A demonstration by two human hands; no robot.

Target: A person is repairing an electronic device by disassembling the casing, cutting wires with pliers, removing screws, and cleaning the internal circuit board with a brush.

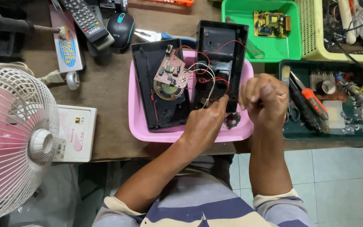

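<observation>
While your left hand rests on the near edge of the right-hand half of the opened black casing, its fingers lie close together with the fingertips touching the bundle of red and white wires, as if pinning them so they stay put. Your right hand is curled into a loose fist just beside that casing half, at the rim of the pink tray; whether it pinches anything small, you cannot tell from here. Both casing halves lie open inside the tray, which likely keeps loose parts together, and the brown circuit board sits tilted over the round speaker in the left half, the wires linking it across. A small dark clump lies on the tray between your hands. Screwdrivers wait in the dark green tray to your right, a white fan stands at your left.
</observation>
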